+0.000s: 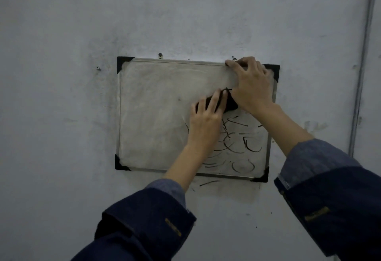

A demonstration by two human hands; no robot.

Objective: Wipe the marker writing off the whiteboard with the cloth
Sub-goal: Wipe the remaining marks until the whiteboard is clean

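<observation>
A small whiteboard [156, 116] with a metal frame and black corner caps hangs on a grey wall. Black marker writing [241, 143] covers its lower right part; the left and upper areas look smeared grey. My left hand [206, 120] presses a dark cloth [229, 103] flat against the board near its middle right, fingers spread over it. My right hand [251, 83] grips the board's top edge near the upper right corner, hiding part of the frame.
A few marker strokes [208, 183] lie on the wall just below the board. Small screws [160, 55] stick out above the frame and one [98, 68] to its left. A vertical pipe [362, 65] runs down the wall at right.
</observation>
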